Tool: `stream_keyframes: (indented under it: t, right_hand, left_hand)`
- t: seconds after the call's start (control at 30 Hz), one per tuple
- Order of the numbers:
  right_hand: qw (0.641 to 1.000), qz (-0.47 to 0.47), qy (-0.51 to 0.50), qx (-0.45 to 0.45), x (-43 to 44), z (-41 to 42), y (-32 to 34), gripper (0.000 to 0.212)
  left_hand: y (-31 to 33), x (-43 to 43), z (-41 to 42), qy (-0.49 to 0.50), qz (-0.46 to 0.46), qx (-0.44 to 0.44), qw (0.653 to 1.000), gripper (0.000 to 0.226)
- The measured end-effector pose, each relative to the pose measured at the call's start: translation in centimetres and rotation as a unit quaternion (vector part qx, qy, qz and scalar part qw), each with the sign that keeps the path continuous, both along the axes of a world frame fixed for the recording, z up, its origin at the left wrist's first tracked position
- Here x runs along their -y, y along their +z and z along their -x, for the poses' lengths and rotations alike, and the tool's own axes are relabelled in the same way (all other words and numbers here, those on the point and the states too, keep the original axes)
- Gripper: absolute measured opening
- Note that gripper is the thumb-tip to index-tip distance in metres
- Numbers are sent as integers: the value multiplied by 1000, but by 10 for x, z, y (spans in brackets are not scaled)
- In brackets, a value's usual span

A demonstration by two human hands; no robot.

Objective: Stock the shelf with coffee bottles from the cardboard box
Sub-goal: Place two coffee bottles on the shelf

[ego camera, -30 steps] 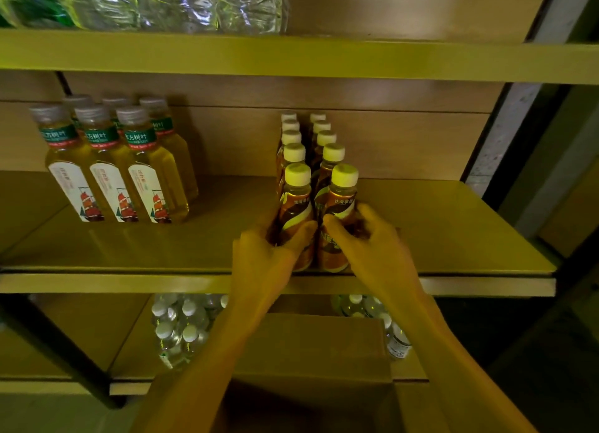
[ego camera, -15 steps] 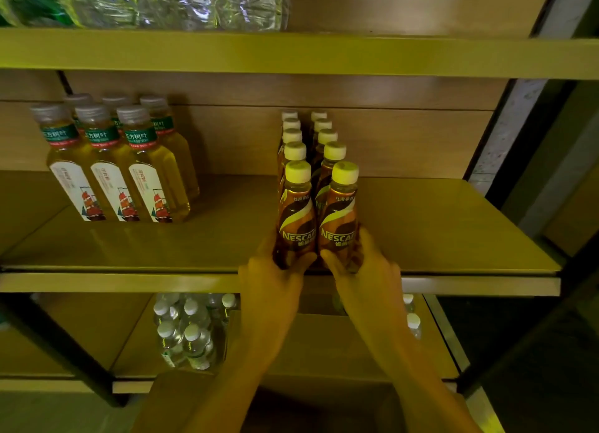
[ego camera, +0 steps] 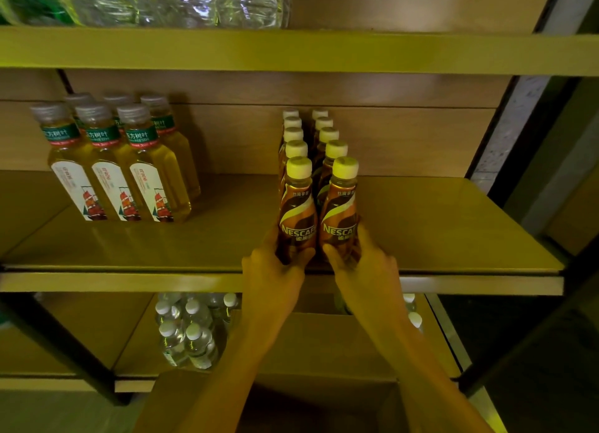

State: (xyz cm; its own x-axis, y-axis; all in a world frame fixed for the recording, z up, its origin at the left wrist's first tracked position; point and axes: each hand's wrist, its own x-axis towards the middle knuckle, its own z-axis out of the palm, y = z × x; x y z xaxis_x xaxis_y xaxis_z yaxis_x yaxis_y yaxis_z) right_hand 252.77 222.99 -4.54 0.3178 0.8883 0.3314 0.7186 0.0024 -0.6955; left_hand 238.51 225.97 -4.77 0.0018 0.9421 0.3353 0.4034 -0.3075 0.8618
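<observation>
Two rows of brown coffee bottles with pale yellow caps run front to back on the middle shelf (ego camera: 453,225). My left hand (ego camera: 275,270) wraps the base of the front left coffee bottle (ego camera: 296,212). My right hand (ego camera: 363,267) wraps the base of the front right coffee bottle (ego camera: 340,215). Both bottles stand upright at the shelf's front edge, labels facing me. The open cardboard box (ego camera: 324,351) sits below my forearms, its inside dark.
Several tea bottles (ego camera: 113,173) with green neck bands stand at the left of the same shelf. Clear water bottles (ego camera: 191,332) sit on the lower shelf and large ones (ego camera: 162,1) on the top shelf. A dark frame post (ego camera: 505,147) bounds the right side.
My hands slid down from the middle of the two front bottles to their bases, uncovering the labels. The view shifted slightly.
</observation>
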Motion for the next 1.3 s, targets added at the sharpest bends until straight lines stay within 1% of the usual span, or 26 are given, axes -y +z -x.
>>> stream_keyframes:
  t: [0.2, 0.4, 0.47, 0.53, 0.6, 0.7, 0.73, 0.8, 0.9, 1.07, 1.17, 1.3]
  right_hand:
    - [1000, -3, 0, -6, 0, 0, -2, 66]
    - [1000, 0, 4, -18, 0, -2, -2, 67]
    - [1000, 9, 6, -7, 2, -4, 0, 70]
    - [999, 18, 1, 37, 9, -5, 2, 73]
    - [996, 16, -4, 87, 22, -6, 5, 72]
    - [986, 18, -1, 163, 45, -7, 1, 64]
    - [983, 14, 0, 183, 52, -7, -4, 62]
    - [978, 10, -2, 207, 66, -6, -14, 59]
    - [971, 33, -1, 236, 85, -2, -32, 57]
    - [965, 82, 17, 247, 113, 6, -72, 57]
    - [960, 117, 38, 250, 127, 9, -96, 52]
    - [955, 170, 47, 240, 139, 9, -131, 48]
  left_hand:
    - [2, 0, 0, -4, 13, -10, 1000, 55]
    - [6, 1, 2, 1, 1, -43, 999, 55]
    - [8, 1, 5, -6, 3, -61, 998, 57]
    - [12, 5, 8, -4, -1, -100, 995, 59]
    - [13, 11, 17, 14, -36, -172, 984, 62]
    - [5, 24, 36, 49, -80, -304, 948, 63]
    - [1, 30, 42, 51, -88, -329, 939, 64]
    - [-9, 41, 53, 37, -103, -350, 930, 62]
    - [-30, 61, 66, 36, -126, -368, 920, 58]
    - [-75, 96, 79, 13, -69, -387, 919, 62]
    - [-109, 114, 83, -8, -27, -415, 910, 54]
    - [-146, 129, 87, -43, 65, -424, 903, 52]
